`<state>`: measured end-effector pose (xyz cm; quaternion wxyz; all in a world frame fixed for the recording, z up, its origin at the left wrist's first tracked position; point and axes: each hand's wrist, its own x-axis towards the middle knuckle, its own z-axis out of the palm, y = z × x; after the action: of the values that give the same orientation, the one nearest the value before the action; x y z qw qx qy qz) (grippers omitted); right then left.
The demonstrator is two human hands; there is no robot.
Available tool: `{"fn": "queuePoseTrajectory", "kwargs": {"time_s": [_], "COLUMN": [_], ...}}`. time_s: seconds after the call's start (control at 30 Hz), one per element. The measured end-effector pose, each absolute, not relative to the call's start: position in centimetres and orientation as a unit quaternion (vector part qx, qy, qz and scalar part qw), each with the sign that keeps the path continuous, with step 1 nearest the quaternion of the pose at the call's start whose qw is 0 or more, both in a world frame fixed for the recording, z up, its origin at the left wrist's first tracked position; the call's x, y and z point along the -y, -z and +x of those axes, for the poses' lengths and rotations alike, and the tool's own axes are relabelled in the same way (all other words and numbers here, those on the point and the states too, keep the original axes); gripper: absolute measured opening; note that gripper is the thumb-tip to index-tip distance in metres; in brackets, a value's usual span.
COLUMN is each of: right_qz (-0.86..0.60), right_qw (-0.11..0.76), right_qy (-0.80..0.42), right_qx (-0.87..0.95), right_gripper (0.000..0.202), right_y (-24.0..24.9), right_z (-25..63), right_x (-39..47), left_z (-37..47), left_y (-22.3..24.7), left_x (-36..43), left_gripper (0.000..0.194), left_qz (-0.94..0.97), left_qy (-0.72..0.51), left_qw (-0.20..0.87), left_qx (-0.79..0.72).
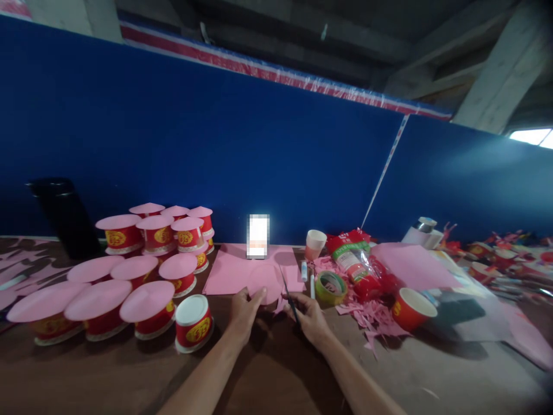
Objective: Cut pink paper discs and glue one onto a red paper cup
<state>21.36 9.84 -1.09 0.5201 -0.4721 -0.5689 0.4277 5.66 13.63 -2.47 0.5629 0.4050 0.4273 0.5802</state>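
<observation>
Toward the tabletop's [108, 383] left edge, upturned red cups [154, 324] wear pink paper cones [148, 301]; rightward, I can't tell what the plastic bag [352, 260] holds. Midway between front and back edges, the left fingers [258, 295] pinch a pink disc [268, 285]; the right fingers [304, 302] grasp scissors [291, 303] just beside it.

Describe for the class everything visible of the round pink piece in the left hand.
The round pink piece looks like plain, thin paper, its roughly circular outline blending into the pink sheets behind. The left hand holds its near-left edge. The scissors are close to its right side; whether they touch is unclear.
</observation>
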Motion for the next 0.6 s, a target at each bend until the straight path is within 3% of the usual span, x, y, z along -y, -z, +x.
{"fn": "queuePoseTrajectory", "kwargs": {"time_s": [0.6], "right_qz": [-0.48], "right_qw": [0.511], "right_qy": [-0.414], "right_qx": [0.581], "right_gripper": [0.032], "right_y": [0.66], "right_z": [21.18], "right_x": [-9.65], "left_z": [5.52], "left_y": [2.59], "left_x": [-13.81], "left_gripper": [0.034], "left_qz": [0.395], "left_qy": [-0.588], "left_qw": [0.555], "left_qx": [-0.436]}}
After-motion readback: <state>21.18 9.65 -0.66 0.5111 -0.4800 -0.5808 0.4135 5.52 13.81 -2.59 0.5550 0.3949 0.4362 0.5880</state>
